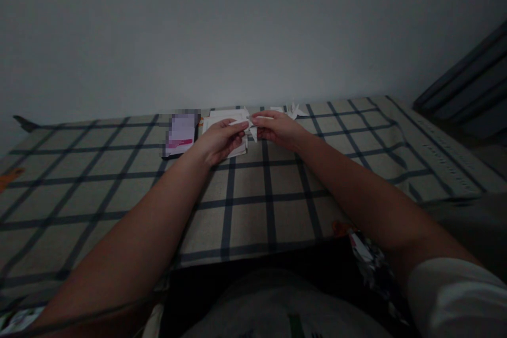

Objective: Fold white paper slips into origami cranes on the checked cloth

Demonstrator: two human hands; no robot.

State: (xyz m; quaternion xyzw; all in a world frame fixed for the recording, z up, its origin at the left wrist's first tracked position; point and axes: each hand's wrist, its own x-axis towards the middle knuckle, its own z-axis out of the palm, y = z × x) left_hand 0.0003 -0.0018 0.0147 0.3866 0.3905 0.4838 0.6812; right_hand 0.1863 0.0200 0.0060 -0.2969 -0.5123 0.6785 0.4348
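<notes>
Both arms reach out over a checked cloth [119,179]. My left hand [219,140] and my right hand [277,129] meet near the far edge and pinch a small folded piece of white paper [250,128] between their fingertips, one hand on each side. The paper is held just above a stack of white sheets [225,116] lying on the cloth. A finished white folded paper figure [293,111] rests just beyond my right hand.
A purple and white booklet with a pink band [180,134] lies left of the sheets. A plain wall rises behind the cloth. Dark furniture [467,84] stands at the far right. A patterned fabric [366,259] lies near my right elbow.
</notes>
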